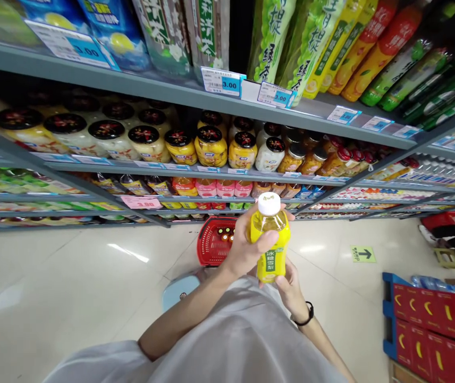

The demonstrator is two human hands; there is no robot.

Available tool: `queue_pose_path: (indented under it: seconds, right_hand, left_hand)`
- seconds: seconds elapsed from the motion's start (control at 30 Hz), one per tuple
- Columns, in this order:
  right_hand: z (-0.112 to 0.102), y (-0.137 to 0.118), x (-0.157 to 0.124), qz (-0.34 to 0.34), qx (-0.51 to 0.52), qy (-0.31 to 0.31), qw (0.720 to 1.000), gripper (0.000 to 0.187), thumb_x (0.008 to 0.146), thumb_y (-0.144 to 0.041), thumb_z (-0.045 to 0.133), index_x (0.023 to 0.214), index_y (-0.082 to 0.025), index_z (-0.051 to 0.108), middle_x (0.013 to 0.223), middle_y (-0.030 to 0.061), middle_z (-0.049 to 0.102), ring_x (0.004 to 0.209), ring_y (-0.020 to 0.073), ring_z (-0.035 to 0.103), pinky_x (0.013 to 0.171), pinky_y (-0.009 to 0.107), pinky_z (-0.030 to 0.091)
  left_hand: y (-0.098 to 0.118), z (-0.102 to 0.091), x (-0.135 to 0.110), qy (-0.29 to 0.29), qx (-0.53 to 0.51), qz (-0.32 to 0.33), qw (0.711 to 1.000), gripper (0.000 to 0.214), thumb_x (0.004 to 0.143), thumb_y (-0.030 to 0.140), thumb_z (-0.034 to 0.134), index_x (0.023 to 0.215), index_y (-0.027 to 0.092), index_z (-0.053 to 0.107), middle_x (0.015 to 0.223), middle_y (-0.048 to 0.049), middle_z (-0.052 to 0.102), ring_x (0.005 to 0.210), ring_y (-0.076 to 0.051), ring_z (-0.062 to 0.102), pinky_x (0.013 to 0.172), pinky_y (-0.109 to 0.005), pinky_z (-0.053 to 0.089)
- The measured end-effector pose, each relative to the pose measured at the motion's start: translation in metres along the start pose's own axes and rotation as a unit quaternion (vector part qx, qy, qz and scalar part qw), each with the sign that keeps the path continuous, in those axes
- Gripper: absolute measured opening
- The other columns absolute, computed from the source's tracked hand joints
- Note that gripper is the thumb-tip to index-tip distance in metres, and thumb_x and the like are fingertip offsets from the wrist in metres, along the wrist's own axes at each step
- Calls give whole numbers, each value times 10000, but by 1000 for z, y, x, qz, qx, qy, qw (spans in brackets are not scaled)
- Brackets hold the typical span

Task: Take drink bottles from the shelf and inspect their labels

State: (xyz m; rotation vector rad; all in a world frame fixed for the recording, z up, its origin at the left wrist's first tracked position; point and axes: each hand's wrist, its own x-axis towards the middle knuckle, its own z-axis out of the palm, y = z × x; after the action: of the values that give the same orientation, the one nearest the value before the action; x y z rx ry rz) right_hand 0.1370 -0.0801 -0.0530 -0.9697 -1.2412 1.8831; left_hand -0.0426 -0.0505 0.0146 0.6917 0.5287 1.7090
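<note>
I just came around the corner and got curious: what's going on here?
A person facing stocked store shelves is holding a yellow bottle, its white cap on. The left grip wraps its side, while the right grip is near its base. A red basket with several items inside sits in front of the shelves.

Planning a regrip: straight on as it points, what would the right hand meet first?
The yellow bottle, already touching the right hand; then perhaps the left hand, though depth is unclear.
</note>
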Motion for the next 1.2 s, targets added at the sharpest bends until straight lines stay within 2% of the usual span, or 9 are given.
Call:
queue_pose_path:
  seconds: [0.23, 0.53, 0.7, 0.83, 0.97, 1.07, 1.13, 1.2]
  right_hand:
    - [-1, -5, 6, 14, -5, -24, 1000, 620, 786, -674, 817, 1195, -233, 665, 962, 82, 716, 672, 225, 665, 586, 372, 597]
    - [-2, 5, 3, 11, 21, -30, 999, 525, 814, -607, 837, 1114, -216, 660, 856, 42, 711, 562, 151, 611, 522, 284, 520]
    - [9, 11, 8, 41, 82, -26, 995, 542, 781, -630, 851, 1076, -221, 653, 862, 44, 705, 556, 148, 609, 485, 265, 496]
    - [18, 10, 11, 75, 131, -73, 986, 588, 775, -673, 832, 1088, -201, 672, 843, 65, 703, 552, 145, 588, 461, 247, 465]
    - [17, 10, 11, 96, 144, -108, 979, 608, 774, -673, 826, 1097, -171, 715, 870, 95, 731, 569, 150, 600, 466, 240, 466]
    - [15, 10, 13, 130, 146, -112, 974, 651, 827, -770, 693, 1006, -146, 743, 844, 111, 731, 596, 170, 621, 485, 249, 484]
    - [17, 9, 15, 146, 140, -117, 972, 697, 840, -814, 623, 954, -137, 743, 824, 119, 729, 596, 177, 621, 489, 255, 486]
    - [21, 8, 17, 144, 134, -116, 974, 688, 840, -808, 624, 957, -140, 739, 808, 113, 729, 584, 175, 615, 489, 255, 482]
  left_hand:
    - [1, 4, 3, 40, 15, 7, 999, 588, 799, 504, 799, 1248, 145, 673, 1152, -166, 744, 980, -279, 723, 779, -333, 608]
    - [1, 2, 5, 16, -8, 17, 1000, 514, 826, 470, 787, 1202, 129, 703, 1037, -158, 757, 808, -230, 719, 612, -267, 544]
    - [-1, -6, 6, 34, -4, 25, 999, 472, 828, 449, 787, 1180, 142, 716, 1050, -147, 759, 847, -236, 728, 653, -275, 576]
    - [-1, -11, 10, 49, -33, 16, 998, 442, 815, 446, 791, 1135, 145, 738, 1047, -132, 763, 843, -221, 729, 707, -289, 601]
    - [-1, -17, 14, 88, -87, -20, 992, 465, 761, 480, 812, 1069, 136, 759, 936, -102, 770, 751, -196, 717, 673, -289, 610]
    - [0, -22, 17, 139, -115, -58, 982, 476, 720, 500, 826, 1020, 139, 746, 880, -83, 770, 709, -194, 714, 618, -282, 599]
    - [1, -24, 19, 170, -130, -71, 974, 477, 705, 501, 833, 1002, 140, 737, 893, -79, 777, 724, -187, 717, 649, -282, 609]
    - [4, -25, 22, 192, -135, -79, 969, 486, 699, 503, 840, 994, 130, 735, 910, -80, 783, 745, -175, 720, 696, -277, 619]
